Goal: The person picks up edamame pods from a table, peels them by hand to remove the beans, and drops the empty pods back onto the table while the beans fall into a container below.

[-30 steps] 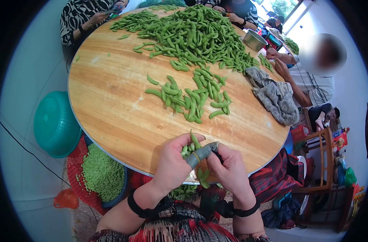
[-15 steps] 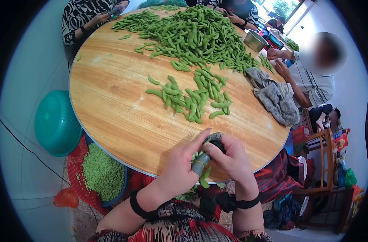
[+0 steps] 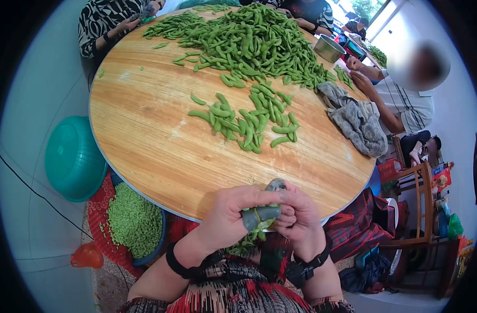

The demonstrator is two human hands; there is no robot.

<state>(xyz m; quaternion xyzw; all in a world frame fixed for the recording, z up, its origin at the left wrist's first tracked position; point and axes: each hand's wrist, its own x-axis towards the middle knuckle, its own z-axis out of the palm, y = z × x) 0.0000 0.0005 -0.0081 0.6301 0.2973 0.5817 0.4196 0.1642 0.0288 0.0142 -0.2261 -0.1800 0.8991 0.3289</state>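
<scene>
Both hands meet above the near edge of the round wooden table (image 3: 144,156). My left hand (image 3: 225,214) is closed round green bean pods (image 3: 264,225), with a grey cover held by a yellow band on one finger. My right hand (image 3: 298,211) has its fingers curled in against the left fingertips, and a dark cover shows at its thumb. What the right fingers pinch is too hidden to name. Loose pods (image 3: 249,122) lie on the table beyond the hands, in front of a large heap of pods (image 3: 254,41).
A grey cloth (image 3: 358,122) and a metal bowl (image 3: 330,49) are at the table's right. Shelled beans (image 3: 134,221) fill a basin at lower left, below a teal basin (image 3: 75,159). Other people sit around the far side. A wooden chair (image 3: 424,203) stands at right.
My left hand has turned, so the grey-covered finger lies more level. The right fingers have curled in, and the pods that hung below the hands are less visible.
</scene>
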